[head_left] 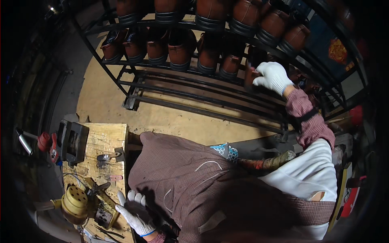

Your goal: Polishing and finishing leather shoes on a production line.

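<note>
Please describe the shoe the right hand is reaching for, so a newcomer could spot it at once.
Start at the black metal rack filled with rows of brown leather shoes. Follow its middle shelf rightward to the white-gloved right hand. The dark brown shoe under that glove's fingers is the one: unlike its neighbours, it is the only shoe being touched.

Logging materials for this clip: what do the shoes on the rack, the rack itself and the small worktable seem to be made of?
The shoes look like brown leather with a soft sheen, on dark ribbed soles, probably rubber. The rack looks like black-painted metal: thin straight bars. The worktable has a pale, scuffed wooden top with visible grain. The right hand, in a white knit glove, grips one shoe.
</note>
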Tool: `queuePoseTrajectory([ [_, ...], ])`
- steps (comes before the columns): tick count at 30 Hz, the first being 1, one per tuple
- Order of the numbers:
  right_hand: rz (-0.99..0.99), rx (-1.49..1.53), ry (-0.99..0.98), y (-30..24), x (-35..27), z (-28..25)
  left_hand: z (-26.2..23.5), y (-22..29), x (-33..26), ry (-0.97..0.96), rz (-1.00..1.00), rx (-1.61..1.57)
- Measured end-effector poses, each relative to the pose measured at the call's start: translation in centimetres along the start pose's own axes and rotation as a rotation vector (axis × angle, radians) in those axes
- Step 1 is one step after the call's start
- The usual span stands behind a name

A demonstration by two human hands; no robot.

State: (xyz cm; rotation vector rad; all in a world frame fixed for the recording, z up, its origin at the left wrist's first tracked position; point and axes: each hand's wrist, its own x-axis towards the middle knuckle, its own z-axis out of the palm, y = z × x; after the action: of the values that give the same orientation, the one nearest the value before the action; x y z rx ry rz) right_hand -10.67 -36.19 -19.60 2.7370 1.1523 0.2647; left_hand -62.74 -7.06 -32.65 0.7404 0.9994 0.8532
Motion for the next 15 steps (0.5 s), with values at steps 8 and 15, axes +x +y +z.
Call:
queuePoseTrajectory([
  [8,0.269,0.123,-0.119,-3.9,7.5,1.3,-2.0,0.6,-2.0,0.099,0.096,-0.037],
  [15,-0.198,0.083,-0.181,-14.7,6.9,-1.7,-1.3,-0.9,-3.4,-0.099,0.116,-0.189],
])
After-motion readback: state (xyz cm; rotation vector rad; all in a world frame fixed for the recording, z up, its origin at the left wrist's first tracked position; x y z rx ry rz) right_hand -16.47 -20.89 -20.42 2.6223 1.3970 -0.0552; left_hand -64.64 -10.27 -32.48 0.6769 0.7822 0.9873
